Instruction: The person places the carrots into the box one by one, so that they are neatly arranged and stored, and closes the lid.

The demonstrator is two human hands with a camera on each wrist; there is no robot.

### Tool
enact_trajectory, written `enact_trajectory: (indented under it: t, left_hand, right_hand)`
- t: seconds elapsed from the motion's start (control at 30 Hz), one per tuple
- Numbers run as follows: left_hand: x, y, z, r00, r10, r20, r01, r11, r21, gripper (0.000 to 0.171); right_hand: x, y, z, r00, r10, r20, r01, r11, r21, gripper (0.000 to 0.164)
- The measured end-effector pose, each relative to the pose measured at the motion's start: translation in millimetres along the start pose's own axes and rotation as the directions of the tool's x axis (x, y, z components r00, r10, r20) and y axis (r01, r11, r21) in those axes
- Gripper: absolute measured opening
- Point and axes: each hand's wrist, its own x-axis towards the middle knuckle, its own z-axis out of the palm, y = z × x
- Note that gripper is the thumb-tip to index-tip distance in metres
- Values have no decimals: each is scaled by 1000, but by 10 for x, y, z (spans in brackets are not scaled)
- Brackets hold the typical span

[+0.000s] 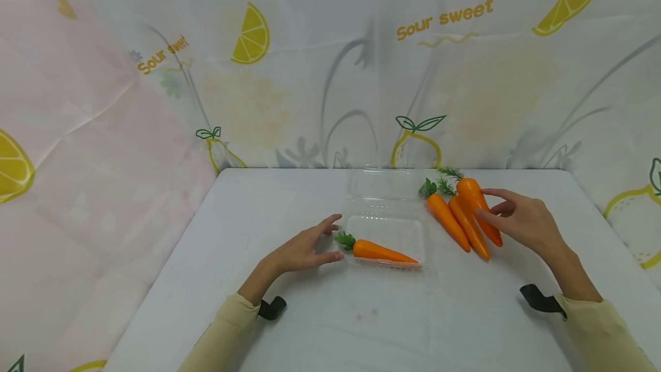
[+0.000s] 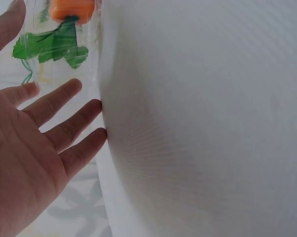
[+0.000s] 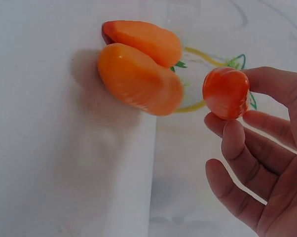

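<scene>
My right hand [image 1: 521, 220] pinches a plump orange carrot [image 1: 471, 191] between thumb and fingers. In the right wrist view that carrot [image 3: 226, 93] shows end-on, apart from two others. Those two, a left carrot [image 1: 447, 221] and a middle carrot [image 1: 469, 228], lie side by side on the table, green tops pointing away. A clear plastic clamshell box [image 1: 389, 225] lies with its lid spread back. One carrot [image 1: 382, 251] rests crosswise in its near side, leafy top to the left. My left hand [image 1: 302, 248] is beside the box's left end, fingers spread and holding nothing.
The white table [image 1: 248, 205] ends at a back edge against a cloth backdrop [image 1: 320, 102] printed with lemons and lettering. The box's transparent lid [image 1: 382, 183] lies flat toward that edge. Black wrist mounts [image 1: 272, 307] sit at both sleeves.
</scene>
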Motion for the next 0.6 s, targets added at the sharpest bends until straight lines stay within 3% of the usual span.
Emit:
enact_trajectory:
  t: [0.6]
  left_hand:
    - [-6, -14, -1, 1000, 15, 3, -15, 1000, -12, 87]
  right_hand:
    - [84, -126, 58, 998, -70, 3, 69, 992, 103, 52]
